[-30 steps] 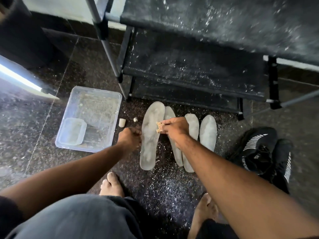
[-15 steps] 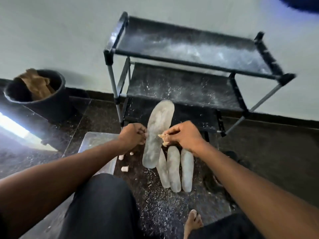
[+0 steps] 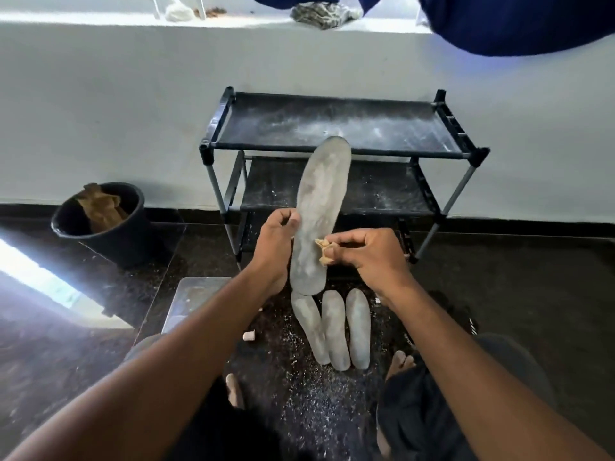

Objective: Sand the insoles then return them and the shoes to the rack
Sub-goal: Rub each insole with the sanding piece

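A grey dusty insole (image 3: 317, 214) is held upright in the air in front of the black shoe rack (image 3: 336, 151). My left hand (image 3: 278, 237) grips its left edge near the middle. My right hand (image 3: 367, 252) pinches a small tan scrap of sandpaper (image 3: 323, 251) against the insole's right edge. Three more grey insoles (image 3: 332, 327) lie side by side on the dark floor below my hands. The shoes are mostly hidden behind my right forearm.
A black bucket (image 3: 106, 224) with brown cloth stands at the left by the wall. A clear plastic tub (image 3: 189, 297) lies under my left forearm, with a small white piece (image 3: 249, 336) beside it. White dust covers the floor and rack shelves. My bare feet (image 3: 401, 361) rest near the insoles.
The insole has been lifted off the floor and raised upright in front of the rack. The camera has tilted up, showing the wall and ledge.
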`<state>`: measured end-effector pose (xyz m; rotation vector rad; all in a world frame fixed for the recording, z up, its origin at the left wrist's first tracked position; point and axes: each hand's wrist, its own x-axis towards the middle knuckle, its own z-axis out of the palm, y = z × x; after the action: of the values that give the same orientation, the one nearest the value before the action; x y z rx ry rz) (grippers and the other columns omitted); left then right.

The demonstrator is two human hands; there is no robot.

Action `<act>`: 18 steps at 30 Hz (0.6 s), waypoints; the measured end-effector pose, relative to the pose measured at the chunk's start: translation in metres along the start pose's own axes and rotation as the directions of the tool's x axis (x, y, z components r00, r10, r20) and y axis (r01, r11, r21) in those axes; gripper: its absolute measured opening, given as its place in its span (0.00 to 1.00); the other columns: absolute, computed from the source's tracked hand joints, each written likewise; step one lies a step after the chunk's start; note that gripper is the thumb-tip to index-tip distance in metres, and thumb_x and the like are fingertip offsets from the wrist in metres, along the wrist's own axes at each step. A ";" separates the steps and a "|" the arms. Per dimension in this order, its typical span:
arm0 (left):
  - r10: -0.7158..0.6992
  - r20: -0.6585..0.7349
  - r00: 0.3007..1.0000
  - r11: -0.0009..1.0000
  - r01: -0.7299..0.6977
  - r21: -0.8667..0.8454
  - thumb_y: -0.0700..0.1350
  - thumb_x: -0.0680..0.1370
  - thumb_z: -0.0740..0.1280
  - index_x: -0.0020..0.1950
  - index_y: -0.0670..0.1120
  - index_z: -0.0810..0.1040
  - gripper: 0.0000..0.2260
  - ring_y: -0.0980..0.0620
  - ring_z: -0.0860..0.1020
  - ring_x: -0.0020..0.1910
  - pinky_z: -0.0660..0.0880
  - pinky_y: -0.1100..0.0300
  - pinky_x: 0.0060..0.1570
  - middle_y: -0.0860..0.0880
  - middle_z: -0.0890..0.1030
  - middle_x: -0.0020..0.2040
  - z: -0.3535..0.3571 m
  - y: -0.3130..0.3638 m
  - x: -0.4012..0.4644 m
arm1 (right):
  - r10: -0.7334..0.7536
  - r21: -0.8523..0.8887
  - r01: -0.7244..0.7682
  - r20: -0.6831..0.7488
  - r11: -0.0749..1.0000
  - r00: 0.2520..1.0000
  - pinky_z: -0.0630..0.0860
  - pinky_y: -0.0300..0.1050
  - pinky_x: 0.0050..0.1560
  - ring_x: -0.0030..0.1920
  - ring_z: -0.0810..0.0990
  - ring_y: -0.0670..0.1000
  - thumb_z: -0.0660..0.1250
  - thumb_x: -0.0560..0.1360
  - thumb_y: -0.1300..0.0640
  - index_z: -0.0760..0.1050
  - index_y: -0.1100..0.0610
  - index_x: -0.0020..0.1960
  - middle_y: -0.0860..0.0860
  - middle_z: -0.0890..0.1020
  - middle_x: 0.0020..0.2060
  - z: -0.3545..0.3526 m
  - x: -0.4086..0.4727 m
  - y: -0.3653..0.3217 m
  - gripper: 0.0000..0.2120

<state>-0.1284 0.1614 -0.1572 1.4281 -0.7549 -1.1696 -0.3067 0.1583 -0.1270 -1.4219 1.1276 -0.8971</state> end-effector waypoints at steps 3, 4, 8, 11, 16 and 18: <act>-0.058 -0.029 0.998 0.990 0.054 -0.132 0.48 0.86 0.63 0.56 0.47 0.81 0.09 0.39 0.81 0.58 0.75 0.35 0.67 0.38 0.83 0.62 0.005 0.000 -0.001 | -0.027 0.049 0.027 -0.010 0.998 1.000 0.79 0.32 0.43 0.41 0.87 0.48 0.77 0.69 0.68 0.85 0.64 0.51 0.52 0.87 0.42 0.003 0.000 0.006 0.10; -0.082 -0.016 0.996 0.983 0.079 -0.166 0.48 0.86 0.62 0.57 0.45 0.81 0.10 0.40 0.82 0.57 0.76 0.36 0.66 0.38 0.83 0.62 0.004 -0.003 0.001 | -0.027 0.065 0.028 -0.011 0.998 1.000 0.79 0.32 0.42 0.41 0.87 0.49 0.77 0.69 0.68 0.84 0.65 0.51 0.52 0.87 0.42 0.004 0.001 0.008 0.11; -0.206 0.184 0.961 0.917 0.255 -0.305 0.56 0.87 0.58 0.69 0.40 0.79 0.22 0.40 0.82 0.63 0.78 0.43 0.65 0.37 0.82 0.65 -0.008 -0.013 -0.002 | -0.020 0.086 0.019 0.018 0.996 1.000 0.80 0.35 0.43 0.41 0.87 0.51 0.77 0.69 0.69 0.84 0.66 0.52 0.54 0.87 0.42 0.009 0.007 0.012 0.11; -0.239 0.292 0.926 0.873 0.337 -0.353 0.61 0.86 0.54 0.73 0.42 0.77 0.28 0.43 0.81 0.66 0.75 0.46 0.68 0.39 0.81 0.68 -0.018 -0.010 -0.009 | -0.044 0.050 0.042 0.027 0.998 0.999 0.83 0.41 0.45 0.42 0.87 0.52 0.78 0.69 0.67 0.85 0.64 0.51 0.54 0.87 0.43 0.017 0.012 0.013 0.11; -0.238 0.312 0.920 0.861 0.348 -0.370 0.63 0.85 0.52 0.71 0.44 0.77 0.29 0.43 0.81 0.65 0.79 0.42 0.65 0.40 0.82 0.67 -0.018 -0.013 -0.030 | -0.031 0.047 0.028 0.075 0.999 0.997 0.84 0.57 0.41 0.42 0.87 0.53 0.77 0.70 0.65 0.85 0.62 0.51 0.52 0.87 0.44 0.031 0.008 0.010 0.10; -0.217 0.298 0.930 0.860 0.327 -0.391 0.64 0.85 0.53 0.69 0.41 0.78 0.30 0.42 0.80 0.66 0.76 0.44 0.69 0.39 0.81 0.67 -0.017 -0.012 -0.029 | -0.087 0.023 0.086 0.075 0.996 0.993 0.84 0.58 0.43 0.43 0.87 0.54 0.78 0.70 0.65 0.85 0.62 0.51 0.51 0.87 0.45 0.036 0.007 0.007 0.10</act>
<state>-0.1229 0.1962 -0.1634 1.0423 -0.4164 -1.6443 -0.2712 0.1614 -0.1399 -1.4858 1.0037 -0.9046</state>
